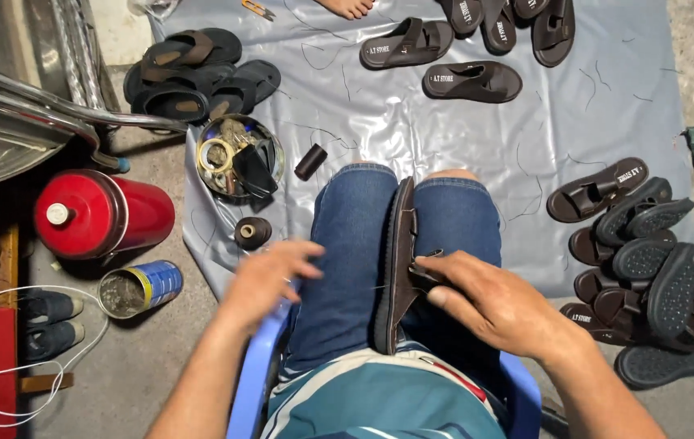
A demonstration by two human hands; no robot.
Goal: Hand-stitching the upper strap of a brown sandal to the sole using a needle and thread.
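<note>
A dark brown sandal [396, 252] stands on its edge, clamped between my knees in blue jeans. My right hand [489, 302] grips the sandal's strap on the right side, thumb and fingers pinched on it. My left hand [270, 276] hovers blurred over my left thigh, fingers curled; a thin thread seems to run from it, but I cannot tell for sure. I sit on a blue plastic chair [251, 374].
A grey plastic sheet [461, 130] covers the floor. Sandal piles lie at the right [648, 276], upper left [193, 77] and top [477, 49]. A round tin of tools [240, 156], thread spools [252, 232], a red flask [99, 213] and a can [140, 289] sit left. Another person's toes [349, 6] show at top.
</note>
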